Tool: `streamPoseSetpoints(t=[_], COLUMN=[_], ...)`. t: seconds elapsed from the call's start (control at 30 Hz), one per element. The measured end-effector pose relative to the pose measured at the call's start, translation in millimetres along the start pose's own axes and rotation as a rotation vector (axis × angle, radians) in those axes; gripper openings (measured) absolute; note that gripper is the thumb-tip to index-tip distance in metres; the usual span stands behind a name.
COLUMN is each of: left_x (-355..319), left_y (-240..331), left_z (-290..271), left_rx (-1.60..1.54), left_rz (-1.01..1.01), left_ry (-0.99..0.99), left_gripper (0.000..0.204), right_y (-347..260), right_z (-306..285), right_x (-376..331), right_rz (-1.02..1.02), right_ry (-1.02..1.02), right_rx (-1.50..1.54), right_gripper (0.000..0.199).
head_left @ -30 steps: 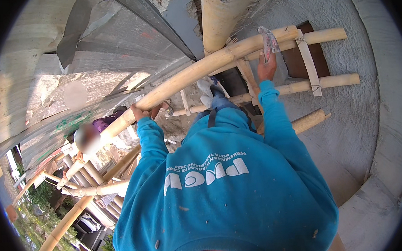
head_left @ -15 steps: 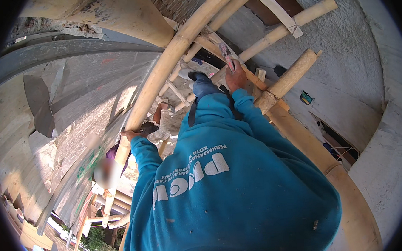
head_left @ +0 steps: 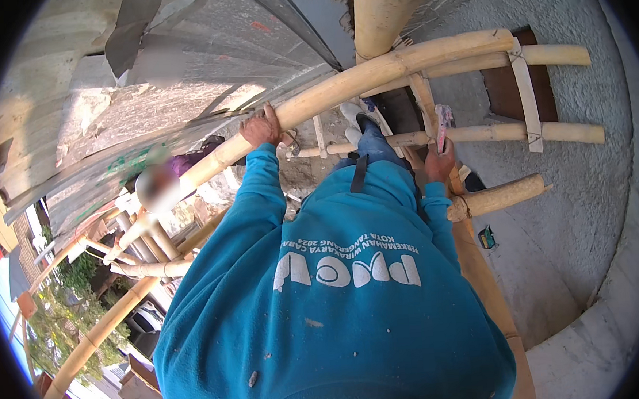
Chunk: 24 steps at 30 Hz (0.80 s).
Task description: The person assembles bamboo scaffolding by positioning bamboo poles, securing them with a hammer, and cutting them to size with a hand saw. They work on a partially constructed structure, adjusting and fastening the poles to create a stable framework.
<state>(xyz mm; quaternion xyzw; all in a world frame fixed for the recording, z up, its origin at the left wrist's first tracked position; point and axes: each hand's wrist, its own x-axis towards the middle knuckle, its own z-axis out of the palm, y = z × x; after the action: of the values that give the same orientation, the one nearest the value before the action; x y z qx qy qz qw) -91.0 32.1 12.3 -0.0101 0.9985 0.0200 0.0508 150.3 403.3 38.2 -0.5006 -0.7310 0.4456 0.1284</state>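
My left hand [head_left: 262, 127] is closed round a thick bamboo pole [head_left: 370, 74] that runs across the scaffold. My right hand [head_left: 440, 161] grips a slim tool with a pink-speckled, dark-edged body [head_left: 443, 122]; its exact kind is not clear. That hand is beside an upright bamboo strip [head_left: 423, 98] and a thinner horizontal pole [head_left: 491, 133]. Below it, a short cut bamboo end [head_left: 502, 197] is tied on. My legs in blue jeans [head_left: 376, 145] reach down between the poles.
Another person in purple [head_left: 185, 162] is beyond the pole at left. Grey metal sheeting [head_left: 251, 43] covers the upper left. A rough grey wall [head_left: 575, 74] rises at right, with a small green-and-black object [head_left: 487, 237] on the ledge. More bamboo poles [head_left: 101, 341] cross at lower left.
The view has turned, so the long pole lies flatter and my left hand appears higher. My left hand stays on the pole; my right hand still holds the pink-speckled tool.
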Motion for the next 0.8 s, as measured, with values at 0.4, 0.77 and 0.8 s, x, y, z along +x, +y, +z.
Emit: streamPoseSetpoints(t=[0.4, 0.77, 0.8], left_x=[-10, -11, -13], left_y=[19, 25, 25], left_z=[-11, -23, -28], left_rx=[-0.149, -0.219, -0.240], left_rz=[-0.126, -0.190, -0.179], left_ry=[0.049, 0.059, 0.003], left_gripper=[0.057, 0.052, 0.052], right_y=[-25, -58, -63], right_z=[-3, 38, 37], right_x=[37, 74, 68], right_rz=[-0.153, -0.149, -0.147], right_ry=[-0.119, -0.180, -0.192], right_rx=[-0.012, 0.071, 0.053], right_gripper=[0.032, 0.038, 0.040])
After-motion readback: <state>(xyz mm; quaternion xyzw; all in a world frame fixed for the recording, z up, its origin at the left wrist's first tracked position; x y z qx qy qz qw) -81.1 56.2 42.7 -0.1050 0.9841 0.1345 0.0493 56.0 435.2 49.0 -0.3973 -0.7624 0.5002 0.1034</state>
